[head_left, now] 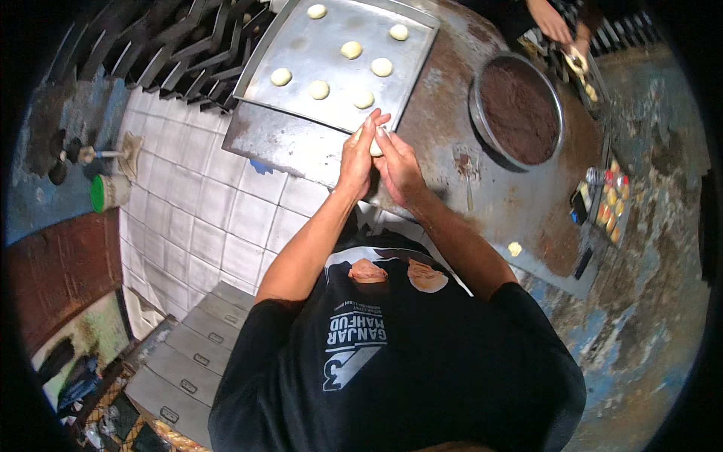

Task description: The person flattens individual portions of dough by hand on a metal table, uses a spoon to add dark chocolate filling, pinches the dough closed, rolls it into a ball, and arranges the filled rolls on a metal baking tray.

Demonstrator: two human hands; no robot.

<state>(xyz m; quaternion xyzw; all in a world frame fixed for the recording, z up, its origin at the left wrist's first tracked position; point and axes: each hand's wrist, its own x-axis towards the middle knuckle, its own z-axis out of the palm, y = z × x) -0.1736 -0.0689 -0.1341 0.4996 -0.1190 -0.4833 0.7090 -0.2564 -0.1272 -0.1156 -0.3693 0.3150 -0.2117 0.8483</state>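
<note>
Between my two palms sits a pale dough ball (pixel 376 149), partly hidden by the fingers. My left hand (pixel 357 160) presses it from one side, its fingers pointing away from me. My right hand (pixel 399 165) closes on it from the other side, fingertips close to the left hand's. Both hands are just over the near edge of a metal baking tray (pixel 343 120). Several round dough balls (pixel 351 50) lie spaced apart on that tray.
Right of the tray, a metal bowl (pixel 558 120) holds dark brown crumbly filling. A thin utensil (pixel 468 188) lies on the worn table (pixel 444 98). At the far right, another person's hand (pixel 551 21) handles dough pieces. Dark metal racks (pixel 162 56) stand left; grey drawer-like boxes (pixel 184 354) sit lower left.
</note>
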